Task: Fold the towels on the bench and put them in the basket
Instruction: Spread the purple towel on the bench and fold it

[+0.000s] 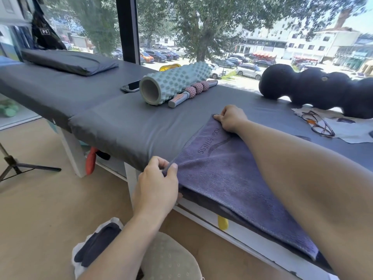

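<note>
The left hand (156, 178) pinches the near corner of the purple towel (232, 170) between thumb and curled fingers at the bench edge. The right hand (230, 118) has its fingers curled onto the far corner, pinning it to the bench (121, 122). The towel lies flat along the near edge of the dark padded surface, printed side up. Step in hand, by judgement: squaring one short edge before a fold. The next move calls for both corners to be carried across together, edges aligned. No basket is in view. Further along the bench lie a ridged foam roller (173, 85), a massage stick (191, 91), a phone (131, 86), spectacles (319, 124) and a black contoured roller (314, 87); windows stand behind.
</note>
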{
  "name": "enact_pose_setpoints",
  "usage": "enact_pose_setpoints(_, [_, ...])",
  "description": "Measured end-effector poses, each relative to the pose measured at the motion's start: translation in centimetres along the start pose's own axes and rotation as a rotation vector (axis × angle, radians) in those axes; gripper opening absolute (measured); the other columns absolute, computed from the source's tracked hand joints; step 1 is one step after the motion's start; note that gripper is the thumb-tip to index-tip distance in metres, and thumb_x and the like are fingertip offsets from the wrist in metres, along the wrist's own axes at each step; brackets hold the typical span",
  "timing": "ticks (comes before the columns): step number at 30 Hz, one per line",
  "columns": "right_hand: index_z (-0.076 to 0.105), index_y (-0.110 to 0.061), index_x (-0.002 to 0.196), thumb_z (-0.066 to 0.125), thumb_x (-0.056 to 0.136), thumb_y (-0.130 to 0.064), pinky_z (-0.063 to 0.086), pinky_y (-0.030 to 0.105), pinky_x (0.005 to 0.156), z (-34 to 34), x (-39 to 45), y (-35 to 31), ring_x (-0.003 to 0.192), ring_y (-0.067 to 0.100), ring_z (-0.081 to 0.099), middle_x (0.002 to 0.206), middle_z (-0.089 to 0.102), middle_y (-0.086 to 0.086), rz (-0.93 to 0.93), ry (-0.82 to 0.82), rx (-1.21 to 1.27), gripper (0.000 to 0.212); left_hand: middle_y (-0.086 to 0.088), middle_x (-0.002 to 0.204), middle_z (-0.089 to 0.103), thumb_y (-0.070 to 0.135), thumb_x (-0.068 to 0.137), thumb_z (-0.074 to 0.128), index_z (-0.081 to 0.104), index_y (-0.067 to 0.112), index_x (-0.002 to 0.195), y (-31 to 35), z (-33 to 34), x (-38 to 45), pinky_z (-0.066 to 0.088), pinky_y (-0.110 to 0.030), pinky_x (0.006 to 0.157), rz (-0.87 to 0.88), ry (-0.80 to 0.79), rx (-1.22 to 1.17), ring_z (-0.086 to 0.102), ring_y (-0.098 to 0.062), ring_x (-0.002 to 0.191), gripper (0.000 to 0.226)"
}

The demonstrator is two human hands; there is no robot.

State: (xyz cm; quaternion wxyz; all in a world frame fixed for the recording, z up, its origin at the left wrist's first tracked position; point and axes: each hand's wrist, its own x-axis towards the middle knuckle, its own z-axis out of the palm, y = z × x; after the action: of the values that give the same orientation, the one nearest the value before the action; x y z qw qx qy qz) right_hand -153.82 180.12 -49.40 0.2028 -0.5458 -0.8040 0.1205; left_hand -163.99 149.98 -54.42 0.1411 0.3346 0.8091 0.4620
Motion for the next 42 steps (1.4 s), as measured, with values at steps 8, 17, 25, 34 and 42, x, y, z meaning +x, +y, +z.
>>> enact_pose_setpoints(8, [0.071, 0.003, 0.107, 0.05, 0.097, -0.059, 0.048, 0.035, 0.091, -2.0, 0.4, -0.3, 0.11, 0.036, 0.06, 0.114, 0.066, 0.019, -0.018, -0.256, -0.313, 0.066, 0.013, 0.076, 0.064, 0.064, 0.085, 0.063, 0.062, 0.029, 0.078, 0.6, -1.0, 0.6, 0.045, -0.032, 0.07, -0.004, -0.068, 0.189, 0.06, -0.019, 0.081, 0.036])
enact_pose_setpoints(17, [0.072, -0.005, 0.102, 0.064, 0.088, -0.024, 0.058, 0.043, 0.085, -9.6, -3.6, 6.6, 0.095, 0.031, 0.067, 0.108, 0.072, 0.014, 0.229, -0.439, -0.384, 0.026, 0.009, 0.082, 0.062, 0.04, 0.094, 0.066, 0.051, 0.03, 0.084, 2.1, 0.1, 0.2, 0.031, -0.021, 0.055, 0.322, 0.035, 0.134, 0.054, -0.009, 0.072, 0.021])
enact_pose_setpoints(25, [0.076, -0.021, 0.094, 0.07, 0.087, -0.005, 0.041, 0.023, 0.059, -18.1, -13.1, 16.7, 0.078, 0.013, 0.056, 0.087, 0.07, -0.002, 0.495, -0.744, -0.161, 0.019, 0.007, 0.085, 0.072, 0.027, 0.08, 0.084, 0.06, 0.031, 0.095, 5.4, 3.4, -1.1, 0.048, -0.028, 0.072, 0.338, -0.142, -0.283, 0.067, -0.013, 0.081, 0.029])
enact_pose_setpoints(34, [0.066, -0.013, 0.098, 0.081, 0.083, -0.009, 0.039, 0.024, 0.056, -22.6, -20.1, 20.5, 0.064, 0.012, 0.049, 0.067, 0.057, 0.001, 0.534, -0.625, 0.056, 0.022, 0.003, 0.089, 0.075, 0.024, 0.084, 0.078, 0.065, 0.034, 0.087, 8.6, 8.6, 0.4, 0.055, -0.04, 0.088, 0.39, -0.23, -0.186, 0.069, -0.022, 0.088, 0.017])
enact_pose_setpoints(42, [0.06, -0.021, 0.076, 0.076, 0.089, -0.02, 0.044, 0.021, 0.054, -21.8, -20.6, 21.9, 0.066, 0.011, 0.056, 0.07, 0.06, -0.004, 0.522, -0.312, 0.42, 0.021, -0.009, 0.109, 0.067, 0.01, 0.1, 0.054, 0.066, 0.023, 0.091, 13.4, 11.7, 4.9, 0.048, -0.03, 0.08, 0.313, -0.272, -0.139, 0.061, -0.026, 0.097, 0.019])
